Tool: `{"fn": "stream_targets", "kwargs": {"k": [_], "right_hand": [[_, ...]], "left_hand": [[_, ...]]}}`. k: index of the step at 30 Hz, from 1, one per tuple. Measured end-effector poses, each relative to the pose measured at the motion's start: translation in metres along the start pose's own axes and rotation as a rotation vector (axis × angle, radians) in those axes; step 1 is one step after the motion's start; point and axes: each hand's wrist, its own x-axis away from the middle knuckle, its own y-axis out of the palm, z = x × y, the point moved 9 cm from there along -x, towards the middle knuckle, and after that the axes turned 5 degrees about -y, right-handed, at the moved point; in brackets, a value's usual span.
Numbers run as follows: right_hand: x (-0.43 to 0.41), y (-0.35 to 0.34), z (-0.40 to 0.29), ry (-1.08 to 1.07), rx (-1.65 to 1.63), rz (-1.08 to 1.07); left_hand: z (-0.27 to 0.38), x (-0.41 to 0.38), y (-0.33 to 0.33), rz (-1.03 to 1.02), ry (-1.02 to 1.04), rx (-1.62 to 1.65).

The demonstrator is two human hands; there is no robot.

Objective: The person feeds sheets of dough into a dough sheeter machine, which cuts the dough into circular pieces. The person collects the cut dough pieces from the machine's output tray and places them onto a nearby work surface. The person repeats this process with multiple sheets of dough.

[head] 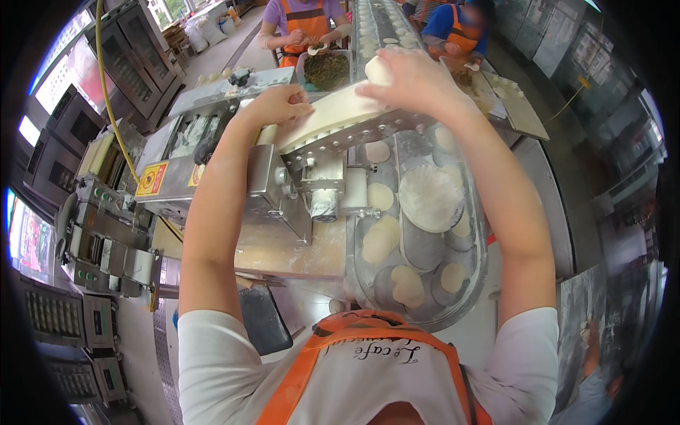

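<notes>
Both my arms reach forward over a metal dough-sheeting machine (263, 175). In my right hand (419, 79) is a white roll of dough (378, 71), held at the far end of the machine's sloping belt. A pale band (340, 109) runs along this slope; whether it is dough or bare belt I cannot tell. My left hand (276, 106) rests by the near end of the band, fingers curled and fingertips at its edge. Nothing shows clearly inside the left hand. Below the slope, flat round dough pieces (381, 196) lie on an oval conveyor (419, 249).
A floury round bowl (431, 196) sits on the conveyor. Across from me, a person in an orange apron (303, 26) works beside a tub of dark green filling (326, 71). Another person (459, 32) works at the right. A yellow hose (109, 95) hangs at left.
</notes>
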Motion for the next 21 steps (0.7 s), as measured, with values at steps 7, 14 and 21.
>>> {"fn": "stream_targets", "kwargs": {"k": [7,14,21], "right_hand": [[0.003,0.007,-0.023,-0.185,-0.053,0.241],[0.002,0.001,-0.037,-0.145,0.245,0.235],[-0.006,0.018,-0.061,-0.174,0.347,0.134]], "left_hand": [[-0.017,-0.012,0.003,-0.038,0.052,-0.170],[-0.002,0.001,0.003,-0.047,-0.149,-0.150],[-0.010,0.003,0.002,-0.032,-0.163,-0.175]]}}
